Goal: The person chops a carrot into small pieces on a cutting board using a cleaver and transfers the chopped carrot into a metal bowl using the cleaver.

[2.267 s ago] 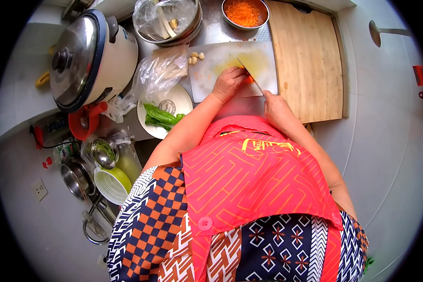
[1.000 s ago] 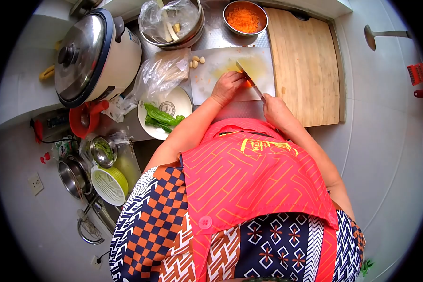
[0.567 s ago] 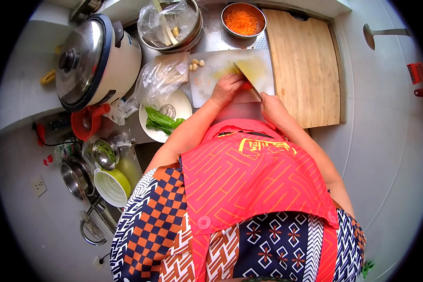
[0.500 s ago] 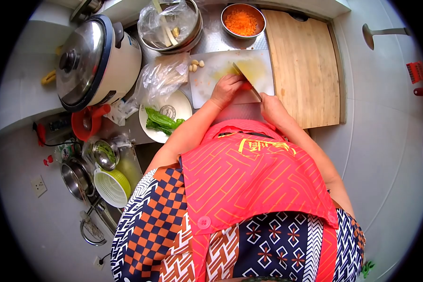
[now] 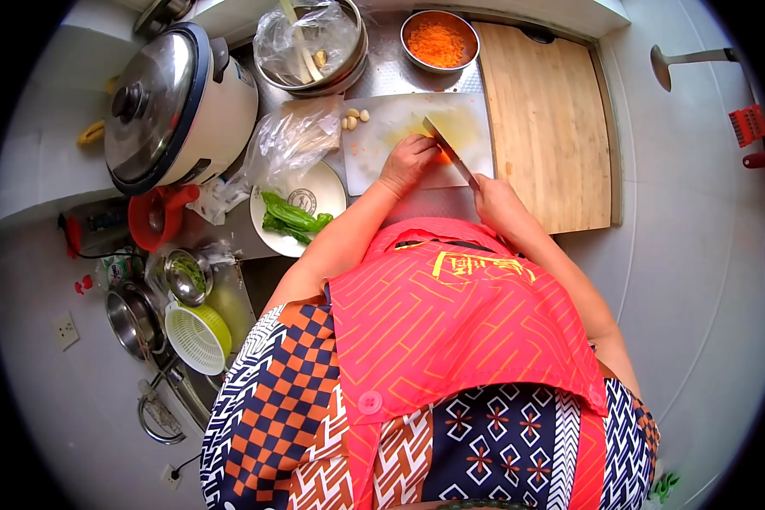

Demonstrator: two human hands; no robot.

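My right hand (image 5: 499, 202) is closed around the handle of a kitchen knife (image 5: 452, 153). The blade slants across the white cutting board (image 5: 374, 153), its tip pointing away from me. Left of the blade, my left hand (image 5: 410, 161) rests on the board with its fingers curled and bunched close to the steel. Whatever lies under those fingertips is hidden; an orange-red patch shows beside them. Yellowish stains mark the board's middle. Several peeled garlic cloves (image 5: 354, 117) sit at its upper left edge.
A metal bowl of shredded carrot (image 5: 436, 44) stands behind the board, with a wooden board (image 5: 552, 127) to the right. Leftward are a plate with green peppers (image 5: 293, 218), a plastic bag (image 5: 293, 140), a bag-topped pot (image 5: 306, 47) and a large rice cooker (image 5: 178, 106).
The knife has tilted, and more of its blade face shows now. My right hand has shifted very slightly; my left hand stays at nearly the same spot.
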